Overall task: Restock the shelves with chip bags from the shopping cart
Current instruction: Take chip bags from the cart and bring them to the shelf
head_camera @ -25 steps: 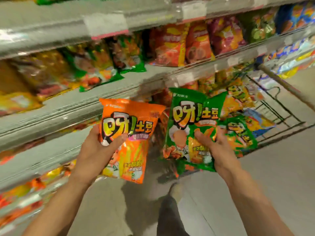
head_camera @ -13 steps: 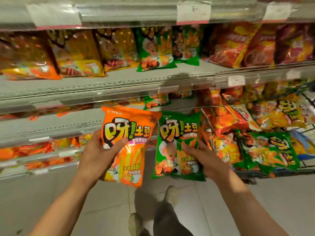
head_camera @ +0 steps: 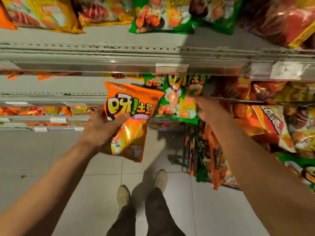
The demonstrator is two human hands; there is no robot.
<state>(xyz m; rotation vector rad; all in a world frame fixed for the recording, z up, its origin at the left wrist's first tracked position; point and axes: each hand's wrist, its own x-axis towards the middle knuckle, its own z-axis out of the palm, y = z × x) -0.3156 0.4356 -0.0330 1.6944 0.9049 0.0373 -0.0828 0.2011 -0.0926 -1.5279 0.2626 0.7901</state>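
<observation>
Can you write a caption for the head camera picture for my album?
Left hand holds an orange bag while the right hand lifts a green bag toward the shelf.

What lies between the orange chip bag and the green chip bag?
Nothing; the head view shows the orange chip bag and green chip bag nearly meeting.

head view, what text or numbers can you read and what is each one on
"呀!土豆": large yellow-green logo on the orange chip bag held by the left hand.
Same logo, top cut off by the shelf edge, on the green chip bag in the right hand.
Small print on both bags: blurred.
Shelf price tag: a faint mark, unreadable.
</observation>
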